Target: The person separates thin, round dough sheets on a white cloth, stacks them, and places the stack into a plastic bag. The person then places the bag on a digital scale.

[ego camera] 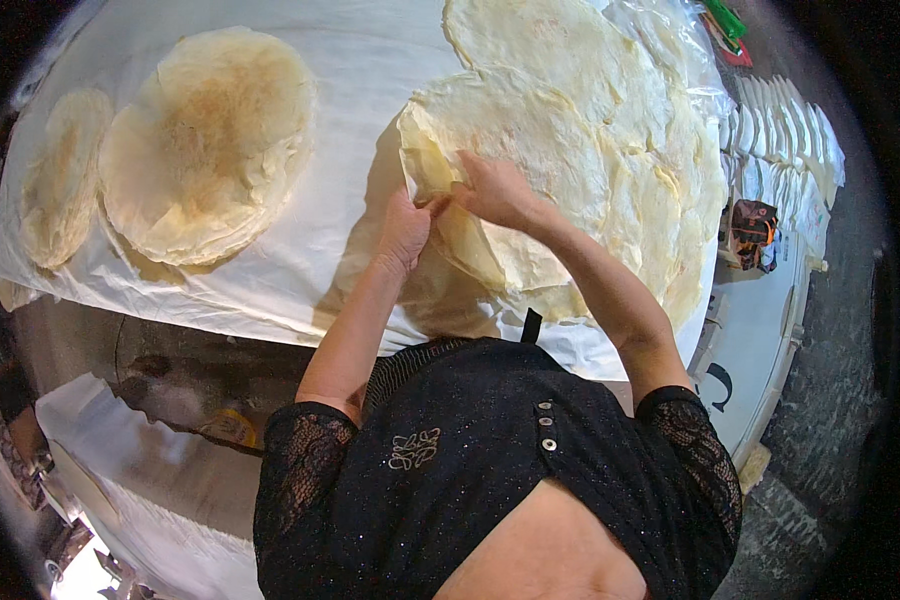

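Thin, pale flatbread sheets (517, 127) overlap across the right half of a table covered by a white cloth (352, 67). At the left edge of the nearest sheets, my left hand (406, 229) pinches a raised, folded-over flap (429, 161). My right hand (495, 187) grips the same flap just to the right, its fingers meeting those of the left. The flap's yellowish underside shows between and below the hands. Some fingertips are hidden in the fold.
A tall round stack of browned flatbreads (210, 142) lies to the left, beside another stack (66, 180) at the table's far left. Clear plastic (667, 37) covers the back right corner. Rows of white plastic packets (780, 142) and a dark printed bag (753, 229) sit beyond the right edge.
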Action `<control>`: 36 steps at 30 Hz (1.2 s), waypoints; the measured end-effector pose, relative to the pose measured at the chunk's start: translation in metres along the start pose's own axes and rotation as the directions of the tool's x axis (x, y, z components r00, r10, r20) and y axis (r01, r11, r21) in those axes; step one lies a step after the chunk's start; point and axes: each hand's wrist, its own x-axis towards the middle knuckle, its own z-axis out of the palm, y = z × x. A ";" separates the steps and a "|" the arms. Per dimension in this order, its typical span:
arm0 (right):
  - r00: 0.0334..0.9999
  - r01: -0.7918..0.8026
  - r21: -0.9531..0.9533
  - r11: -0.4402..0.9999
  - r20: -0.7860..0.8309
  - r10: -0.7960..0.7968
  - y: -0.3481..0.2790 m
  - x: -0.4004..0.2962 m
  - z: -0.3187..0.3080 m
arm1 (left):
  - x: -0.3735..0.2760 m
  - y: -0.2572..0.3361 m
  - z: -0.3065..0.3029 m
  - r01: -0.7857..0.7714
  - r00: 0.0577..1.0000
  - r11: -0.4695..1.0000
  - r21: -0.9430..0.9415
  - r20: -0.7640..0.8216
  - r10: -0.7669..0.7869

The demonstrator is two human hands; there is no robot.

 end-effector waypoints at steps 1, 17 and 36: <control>0.999 -0.028 0.275 0.961 0.051 0.014 0.016 0.005 0.004 | 0.003 -0.005 -0.002 0.013 1.000 1.000 0.005 -0.014 -0.013; 0.964 0.185 0.901 -0.393 -0.090 0.248 0.292 -0.140 -0.082 | 0.023 -0.005 -0.015 -0.009 0.993 0.995 0.102 -0.118 0.021; 0.632 0.155 0.715 0.681 -0.602 0.488 0.256 -0.148 -0.177 | 0.013 -0.004 -0.023 -0.117 0.993 0.965 -0.236 -0.048 0.108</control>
